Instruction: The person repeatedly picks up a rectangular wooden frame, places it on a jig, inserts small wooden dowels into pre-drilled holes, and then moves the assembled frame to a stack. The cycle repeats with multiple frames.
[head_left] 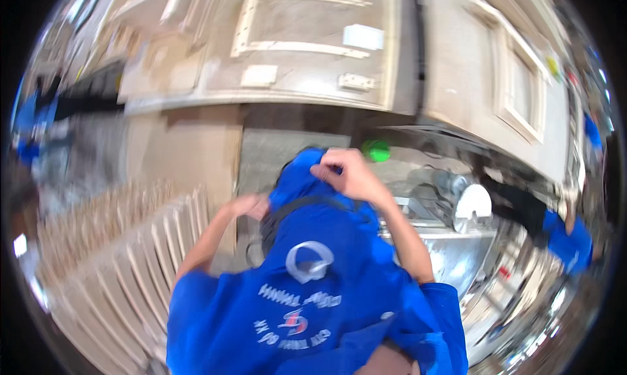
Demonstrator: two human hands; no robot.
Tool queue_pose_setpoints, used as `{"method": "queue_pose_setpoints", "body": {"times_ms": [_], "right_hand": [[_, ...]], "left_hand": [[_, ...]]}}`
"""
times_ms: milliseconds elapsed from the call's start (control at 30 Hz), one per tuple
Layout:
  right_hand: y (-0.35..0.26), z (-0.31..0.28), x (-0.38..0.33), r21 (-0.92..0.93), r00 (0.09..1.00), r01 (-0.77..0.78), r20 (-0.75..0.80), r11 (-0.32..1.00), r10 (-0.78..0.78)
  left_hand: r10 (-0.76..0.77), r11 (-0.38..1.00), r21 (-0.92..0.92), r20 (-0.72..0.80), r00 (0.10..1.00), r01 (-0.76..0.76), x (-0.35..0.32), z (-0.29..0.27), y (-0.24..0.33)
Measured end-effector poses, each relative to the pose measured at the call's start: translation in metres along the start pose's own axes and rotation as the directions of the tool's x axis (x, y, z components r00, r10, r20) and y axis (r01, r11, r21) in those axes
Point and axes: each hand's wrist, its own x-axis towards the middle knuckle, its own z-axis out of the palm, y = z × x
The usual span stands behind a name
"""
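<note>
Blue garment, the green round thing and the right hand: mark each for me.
blue garment [313, 290]: head view, on the printed fabric below the hands.
green round thing [377, 150]: head view, its middle.
right hand [343, 169]: head view, knuckles gripping the fabric.

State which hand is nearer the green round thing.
Right. The right hand grips the blue garment just beside the green round thing; the left hand sits lower, farther off.

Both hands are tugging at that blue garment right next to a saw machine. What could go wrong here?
The blue garment bunched between the right hand and the left hand blocks much of the view downward, so footing may be hard to see. The saw machine stands close by; loose cloth could perhaps catch on it.
</note>
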Motion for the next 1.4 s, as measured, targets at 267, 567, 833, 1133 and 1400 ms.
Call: {"method": "queue_pose_setpoints", "body": {"times_ms": [267, 567, 833, 1133, 1400], "right_hand": [[0.069, -0.038, -0.076, 0.238, 0.664, -0.110, -0.705, 0.965, 0.250], [0.075, 0.005, -0.177, 0.368, 0.287, -0.219, -0.861, 0.904, 0.420], [0.080, 0.118, -0.267, 0.549, -0.395, -0.408, -0.826, 0.729, 0.401], [0.087, 0.182, -0.269, 0.802, -0.484, -0.211, -0.582, 0.559, 0.653], [0.088, 0.060, -0.251, 0.613, -0.100, 0.152, -0.771, 0.775, 0.629]], "left_hand": [[0.784, 0.621, 0.518, -0.436, 0.442, -0.588, 0.059, 0.039, 0.273], [0.820, -0.457, 0.422, 0.541, -0.187, -0.783, 0.031, 0.276, 0.490], [0.593, -0.797, 0.514, 0.767, -0.247, -0.316, 0.121, 0.398, 0.599], [0.616, -0.712, 0.625, 0.775, 0.143, -0.319, 0.089, 0.431, 0.591], [0.472, -0.713, 0.511, 0.856, 0.210, -0.481, 0.029, 0.362, 0.473]]}}
